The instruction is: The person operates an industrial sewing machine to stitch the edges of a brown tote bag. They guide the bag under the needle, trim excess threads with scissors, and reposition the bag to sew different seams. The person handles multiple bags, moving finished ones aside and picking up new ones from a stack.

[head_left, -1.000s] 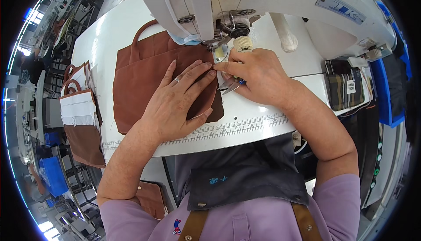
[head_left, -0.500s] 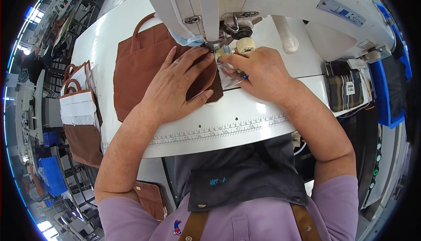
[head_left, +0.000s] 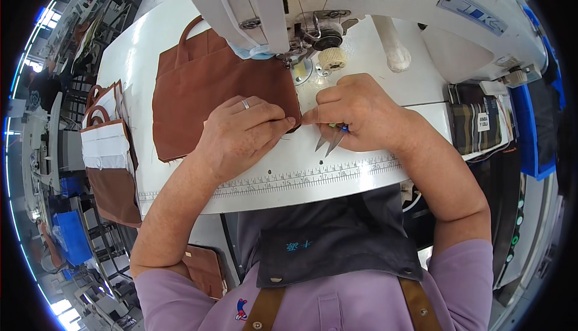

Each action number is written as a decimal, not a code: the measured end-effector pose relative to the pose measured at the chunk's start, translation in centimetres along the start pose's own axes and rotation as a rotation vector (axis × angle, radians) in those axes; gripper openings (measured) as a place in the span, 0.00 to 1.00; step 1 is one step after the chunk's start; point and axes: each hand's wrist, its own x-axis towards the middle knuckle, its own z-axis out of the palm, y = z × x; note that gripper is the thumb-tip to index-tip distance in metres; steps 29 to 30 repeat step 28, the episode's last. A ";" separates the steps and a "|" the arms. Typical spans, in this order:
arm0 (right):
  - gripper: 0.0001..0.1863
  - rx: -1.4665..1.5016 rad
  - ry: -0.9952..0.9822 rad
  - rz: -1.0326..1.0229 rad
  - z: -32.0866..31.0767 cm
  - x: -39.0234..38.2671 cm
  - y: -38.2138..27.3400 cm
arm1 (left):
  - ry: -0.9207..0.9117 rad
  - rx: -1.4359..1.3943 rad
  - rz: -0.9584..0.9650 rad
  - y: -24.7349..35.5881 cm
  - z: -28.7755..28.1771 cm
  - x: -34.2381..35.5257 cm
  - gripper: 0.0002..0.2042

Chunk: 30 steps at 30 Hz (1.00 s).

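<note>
A brown bag panel (head_left: 205, 84) with a loop handle lies on the white sewing table, its right edge beside the needle area. My left hand (head_left: 244, 129), with a ring on one finger, pinches the panel's lower right corner. Closed around small thread snips (head_left: 330, 142), my right hand (head_left: 364, 114) has the blades pointing down toward the table's front edge. Its thumb and forefinger reach the same corner, close to my left fingertips. Above the panel's right edge is the sewing machine head (head_left: 295, 48), its needle partly hidden by the metal parts.
Several brown and white bag pieces (head_left: 107, 144) hang over the table's left edge. A printed ruler (head_left: 301, 180) runs along the front edge. At the right lie folded checked fabric (head_left: 472, 117) and a blue bin (head_left: 533, 132). Another brown piece (head_left: 206, 271) sits below the table.
Both hands have come nearer to me, away from the needle. The panel's right side now lies flat, its corner pinched by my left fingers. The snips have swung to point downward.
</note>
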 end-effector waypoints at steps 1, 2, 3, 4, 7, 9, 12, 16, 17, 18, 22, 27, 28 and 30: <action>0.11 0.005 -0.010 -0.002 0.0 0.0 0.1 | 0.003 -0.017 -0.023 0.2 0.0 -0.1 0.09; 0.11 0.010 -0.019 -0.004 -0.1 -0.1 0.2 | 0.007 -0.034 -0.045 0.3 0.0 -0.1 0.07; 0.10 0.015 -0.028 -0.005 -0.1 -0.1 0.2 | 0.001 -0.061 -0.048 0.2 0.0 0.0 0.07; 0.10 0.021 -0.024 -0.009 -0.2 0.0 0.2 | -0.003 -0.089 -0.050 0.1 0.0 0.0 0.07; 0.10 0.038 -0.011 -0.018 -0.2 0.0 0.3 | -0.041 -0.081 -0.067 0.6 -0.3 0.4 0.07; 0.10 0.045 -0.005 -0.019 -0.2 0.0 0.4 | -0.061 -0.077 -0.074 0.7 -0.4 0.6 0.07; 0.08 0.042 -0.013 0.003 -0.3 0.1 0.3 | -0.062 -0.090 -0.074 0.7 -0.4 0.5 0.07; 0.11 0.027 0.038 0.027 -0.2 0.2 0.1 | -0.025 -0.068 -0.091 1.0 0.0 0.7 0.08; 0.12 0.031 0.046 0.028 -0.1 0.3 0.1 | -0.009 -0.071 -0.101 1.1 0.1 0.6 0.08; 0.13 0.034 0.054 0.030 0.0 0.3 0.1 | 0.018 -0.103 -0.123 1.0 0.3 0.5 0.08; 0.16 -0.049 0.138 -0.036 0.6 0.7 0.0 | 0.075 -0.302 -0.291 0.7 0.6 0.3 0.06; 0.15 -0.179 0.087 -0.088 0.7 1.0 -0.2 | 0.095 -0.377 -0.369 0.8 0.3 0.3 0.05; 0.15 -0.181 0.086 -0.089 0.6 1.0 -0.2 | 0.097 -0.345 -0.345 0.8 0.3 0.3 0.05; 0.15 -0.181 0.086 -0.089 0.6 1.0 -0.2 | 0.097 -0.345 -0.345 0.8 0.3 0.3 0.05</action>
